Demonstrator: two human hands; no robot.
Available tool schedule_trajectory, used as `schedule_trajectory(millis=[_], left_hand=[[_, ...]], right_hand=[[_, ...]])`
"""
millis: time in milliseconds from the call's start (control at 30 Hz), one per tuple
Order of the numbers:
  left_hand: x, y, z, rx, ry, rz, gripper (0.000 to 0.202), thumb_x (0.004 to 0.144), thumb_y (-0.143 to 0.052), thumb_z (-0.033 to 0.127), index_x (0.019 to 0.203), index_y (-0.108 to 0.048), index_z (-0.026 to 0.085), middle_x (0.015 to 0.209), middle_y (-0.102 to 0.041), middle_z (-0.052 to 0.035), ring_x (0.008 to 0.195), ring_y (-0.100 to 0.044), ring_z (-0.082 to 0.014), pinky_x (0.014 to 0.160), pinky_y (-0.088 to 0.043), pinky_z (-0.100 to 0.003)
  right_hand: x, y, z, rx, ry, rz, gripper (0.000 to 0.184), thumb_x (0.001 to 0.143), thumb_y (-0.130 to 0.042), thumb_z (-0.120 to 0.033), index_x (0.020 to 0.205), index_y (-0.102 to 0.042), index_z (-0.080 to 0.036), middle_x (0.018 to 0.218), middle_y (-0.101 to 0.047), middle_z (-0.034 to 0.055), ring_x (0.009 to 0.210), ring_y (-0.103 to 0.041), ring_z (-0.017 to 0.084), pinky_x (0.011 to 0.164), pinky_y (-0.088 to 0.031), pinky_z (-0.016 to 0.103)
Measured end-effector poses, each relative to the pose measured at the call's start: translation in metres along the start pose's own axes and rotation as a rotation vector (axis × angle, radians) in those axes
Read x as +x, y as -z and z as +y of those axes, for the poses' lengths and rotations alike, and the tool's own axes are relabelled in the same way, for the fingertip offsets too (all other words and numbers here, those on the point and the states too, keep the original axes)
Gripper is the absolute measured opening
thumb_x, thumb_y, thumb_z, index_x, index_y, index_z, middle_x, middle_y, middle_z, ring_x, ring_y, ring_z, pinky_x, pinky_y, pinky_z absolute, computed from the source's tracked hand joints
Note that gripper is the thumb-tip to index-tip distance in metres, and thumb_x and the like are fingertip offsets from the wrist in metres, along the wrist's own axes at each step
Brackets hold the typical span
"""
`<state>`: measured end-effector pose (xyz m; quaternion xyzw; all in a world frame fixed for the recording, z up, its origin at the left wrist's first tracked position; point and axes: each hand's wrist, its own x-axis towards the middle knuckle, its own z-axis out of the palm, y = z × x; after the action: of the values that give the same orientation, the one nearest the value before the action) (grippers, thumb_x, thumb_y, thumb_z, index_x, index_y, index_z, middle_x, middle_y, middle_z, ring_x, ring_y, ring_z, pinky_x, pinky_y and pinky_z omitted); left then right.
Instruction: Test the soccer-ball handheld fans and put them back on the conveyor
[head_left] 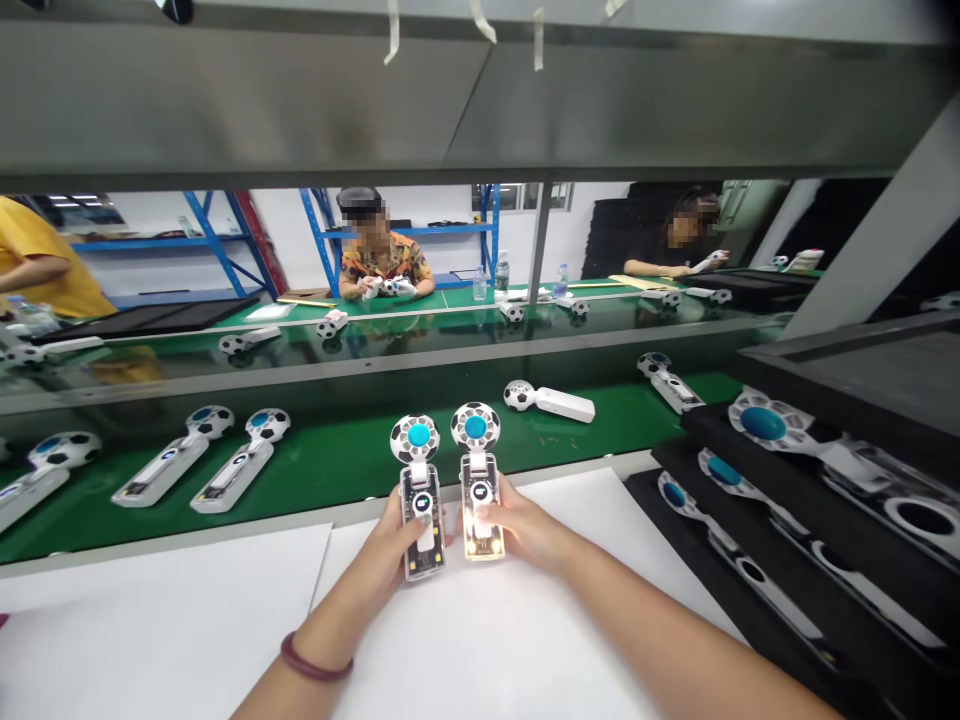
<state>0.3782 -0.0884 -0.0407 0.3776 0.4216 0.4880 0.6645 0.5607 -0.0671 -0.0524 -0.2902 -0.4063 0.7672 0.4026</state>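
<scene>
Side by side above the white work surface [480, 640], I hold two handheld fans with soccer-ball-patterned heads and blue centres. My left hand [388, 535] is wrapped round the left fan [418, 435], its thumb on the white strip below a small round display. The right fan [475, 428] sits in my right hand [529, 525], thumb likewise on its front. Both displays are lit. Warm lights glow at the bottom of the right fan; the left one shows small yellow spots there. Both fans point upright, heads away from me.
A green conveyor belt [330, 440] runs across ahead, carrying several similar fans, one lying at centre right [559, 403]. Black foam trays [675, 580] holding fans are stacked at right. A metal shelf [450, 110] hangs overhead. Across the belt, co-workers [386, 265] sit handling fans.
</scene>
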Motion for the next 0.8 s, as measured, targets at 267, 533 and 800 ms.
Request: schedule_trajectory(millis=[267, 533, 800], left_hand=[[0.0006, 0.0050, -0.0004, 0.008, 0.036, -0.053, 0.076, 0.061, -0.078, 0.026, 0.122, -0.034, 0.022, 0.090, -0.062, -0.0051, 0.085, -0.061, -0.0234, 0.084, -0.048, -0.040], [0.0027, 0.0074, -0.0053, 0.001, 0.011, -0.070, 0.075, 0.060, -0.079, 0.027, 0.122, -0.036, 0.022, 0.093, -0.062, -0.0054, 0.090, -0.060, -0.0245, 0.087, -0.046, -0.040], [0.0033, 0.0066, -0.0050, 0.048, 0.017, -0.065, 0.076, 0.060, -0.077, 0.027, 0.122, -0.034, 0.022, 0.092, -0.062, -0.0055, 0.085, -0.061, -0.0247, 0.083, -0.046, -0.039]], right_hand=[[0.0011, 0.0055, 0.0043, -0.015, 0.011, -0.046, 0.073, 0.058, -0.078, -0.031, 0.112, -0.030, -0.022, 0.091, -0.058, 0.0023, 0.086, -0.060, 0.022, 0.079, -0.044, 0.039], [0.0003, 0.0022, 0.0017, 0.012, -0.006, -0.002, 0.070, 0.060, -0.076, -0.033, 0.114, -0.033, -0.023, 0.096, -0.058, 0.0038, 0.089, -0.061, 0.023, 0.086, -0.042, 0.044], [-0.0019, 0.0001, -0.0022, 0.014, -0.020, -0.014, 0.072, 0.060, -0.076, -0.033, 0.116, -0.032, -0.022, 0.101, -0.058, 0.0060, 0.093, -0.061, 0.024, 0.089, -0.041, 0.046]])
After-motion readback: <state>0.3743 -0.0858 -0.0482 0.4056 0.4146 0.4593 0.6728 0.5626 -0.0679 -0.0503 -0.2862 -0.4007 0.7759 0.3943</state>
